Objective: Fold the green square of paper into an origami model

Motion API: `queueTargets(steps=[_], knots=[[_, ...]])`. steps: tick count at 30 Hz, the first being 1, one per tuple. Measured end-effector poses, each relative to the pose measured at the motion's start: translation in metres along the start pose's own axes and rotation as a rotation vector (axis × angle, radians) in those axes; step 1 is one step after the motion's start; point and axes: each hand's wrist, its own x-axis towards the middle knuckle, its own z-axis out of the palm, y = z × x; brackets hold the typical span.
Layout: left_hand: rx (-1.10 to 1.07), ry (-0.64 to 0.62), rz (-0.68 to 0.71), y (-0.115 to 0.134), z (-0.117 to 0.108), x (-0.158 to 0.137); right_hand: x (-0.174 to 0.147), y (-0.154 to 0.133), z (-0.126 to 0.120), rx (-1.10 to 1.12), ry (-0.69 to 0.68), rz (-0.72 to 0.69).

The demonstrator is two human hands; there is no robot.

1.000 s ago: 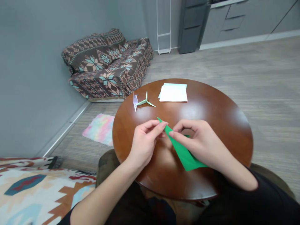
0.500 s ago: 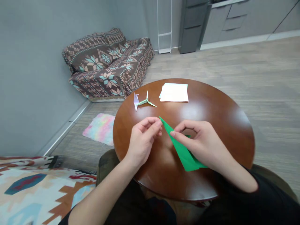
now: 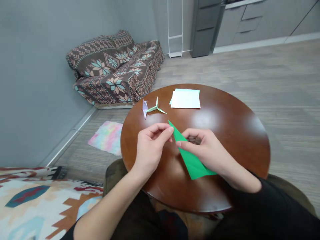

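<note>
Pinched in the right hand [image 3: 207, 145], smooth green paper [image 3: 193, 165] tapers to a far-left point, near which the left hand [image 3: 151, 145] also grips it. Beneath lies the glossy, round table [image 3: 240, 140].

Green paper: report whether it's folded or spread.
Folded: the green paper tapers to a narrow point by the left hand; the right hand covers part.

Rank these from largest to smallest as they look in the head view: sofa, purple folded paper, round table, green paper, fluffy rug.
1. Round table
2. Sofa
3. Green paper and fluffy rug: too close to rank; the right hand partly covers the paper, and the rug looks farther away
4. Purple folded paper
</note>
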Motion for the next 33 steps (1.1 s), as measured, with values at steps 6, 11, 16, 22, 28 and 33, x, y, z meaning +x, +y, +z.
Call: queueTargets(steps=[6, 11, 16, 22, 28, 33], knots=[[0.122, 0.004, 0.029, 0.006, 0.005, -0.001, 0.006, -0.002, 0.007, 0.109, 0.018, 0.001], [0.19, 0.008, 0.059, 0.006, 0.004, 0.0, 0.014, -0.001, 0.006, 0.237, 0.125, -0.006], [0.147, 0.003, 0.041, 0.002, 0.004, 0.0, 0.017, 0.001, 0.007, 0.242, 0.118, 0.013], [0.078, 0.006, -0.001, -0.003, 0.004, 0.001, 0.016, 0.004, 0.009, 0.205, 0.105, 0.04], [0.015, 0.058, -0.023, -0.005, 0.003, 0.006, 0.014, 0.007, 0.013, 0.153, 0.06, 0.111], [-0.031, 0.103, -0.019, -0.006, 0.001, 0.008, 0.011, 0.012, 0.015, 0.118, -0.004, 0.136]])
